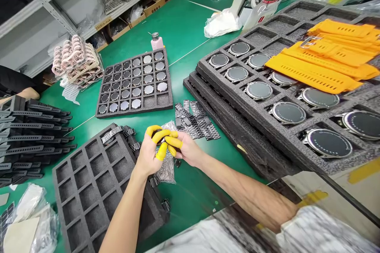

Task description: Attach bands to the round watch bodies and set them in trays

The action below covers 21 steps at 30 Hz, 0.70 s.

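My left hand and my right hand, both in yellow finger cots, meet over the table. Their fingers close around a dark watch, mostly hidden by the fingertips. Under the hands lies a clear bag of small metal pins. Black metal link watch bands are piled just beyond my right hand. Left of my left hand is a grey foam tray of bare square pockets, with a watch with a link band at its far corner and more bands along its right edge.
A foam tray of watch heads lies farther back. At right, stacked foam trays hold larger watch heads under orange straps. Black straps on a foam block stand at left, near another person's arm. A pink bottle stands behind.
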### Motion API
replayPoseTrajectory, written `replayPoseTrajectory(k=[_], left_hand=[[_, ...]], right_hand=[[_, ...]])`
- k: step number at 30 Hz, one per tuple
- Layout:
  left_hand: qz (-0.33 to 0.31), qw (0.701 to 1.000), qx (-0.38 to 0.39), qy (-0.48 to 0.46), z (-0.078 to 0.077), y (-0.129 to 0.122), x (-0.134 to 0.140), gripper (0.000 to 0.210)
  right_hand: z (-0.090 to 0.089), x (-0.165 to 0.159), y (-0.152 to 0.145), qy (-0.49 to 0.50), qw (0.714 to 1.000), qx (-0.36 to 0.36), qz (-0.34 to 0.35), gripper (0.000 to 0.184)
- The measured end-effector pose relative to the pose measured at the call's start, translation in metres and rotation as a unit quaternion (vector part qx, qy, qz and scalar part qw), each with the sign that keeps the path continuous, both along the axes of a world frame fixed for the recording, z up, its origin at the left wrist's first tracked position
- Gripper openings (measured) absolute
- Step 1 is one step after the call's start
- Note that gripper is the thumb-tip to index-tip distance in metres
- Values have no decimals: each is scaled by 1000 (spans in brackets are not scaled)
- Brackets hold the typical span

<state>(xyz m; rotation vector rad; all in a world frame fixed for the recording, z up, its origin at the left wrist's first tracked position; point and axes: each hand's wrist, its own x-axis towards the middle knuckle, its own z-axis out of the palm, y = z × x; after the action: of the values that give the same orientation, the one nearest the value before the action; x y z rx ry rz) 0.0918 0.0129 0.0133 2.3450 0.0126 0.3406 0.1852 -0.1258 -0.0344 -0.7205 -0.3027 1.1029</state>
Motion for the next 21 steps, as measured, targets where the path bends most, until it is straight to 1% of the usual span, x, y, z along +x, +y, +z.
replayPoseTrajectory(k=[3, 6, 8, 10, 12, 14, 15, 16, 18, 19, 20, 21], left_hand=[[-7, 999, -40, -5, -2, -1, 2, 28], [-30, 997, -71, -4, -2, 1, 1, 30], [-37, 997, -71, -6, -1, 3, 1, 33], [-26, 998, -53, -11, -1, 4, 0, 36], [8, 999, -34, -35, -1, 6, 1, 30], [70, 992, -48, -92, 1, 8, 4, 16], [109, 983, -81, -126, 3, 9, 5, 15], [153, 967, -131, -157, 5, 10, 7, 20], [238, 920, -242, -196, 10, 13, 10, 31], [269, 898, -283, -202, 12, 14, 11, 35], [288, 885, -304, -204, 13, 14, 11, 37], [293, 884, -305, -200, 14, 14, 10, 38]], right_hand=[[1, 0, -1, -16, 1000, 4, 0, 44], [1, 0, -2, -19, 1000, 11, 6, 45], [1, 0, -1, -15, 1000, 15, 10, 47], [1, 1, -1, -8, 1000, 19, 9, 49], [0, 3, -1, -8, 1000, 30, 0, 51], [-1, 5, -3, -46, 998, 34, 6, 52], [-2, 7, -5, -85, 996, 26, 18, 52], [-3, 9, -7, -136, 990, 9, 42, 50], [-6, 13, -11, -243, 963, -36, 113, 37], [-7, 15, -13, -282, 946, -58, 151, 30], [-9, 16, -14, -302, 933, -78, 180, 26], [-11, 18, -15, -302, 929, -94, 190, 24]])
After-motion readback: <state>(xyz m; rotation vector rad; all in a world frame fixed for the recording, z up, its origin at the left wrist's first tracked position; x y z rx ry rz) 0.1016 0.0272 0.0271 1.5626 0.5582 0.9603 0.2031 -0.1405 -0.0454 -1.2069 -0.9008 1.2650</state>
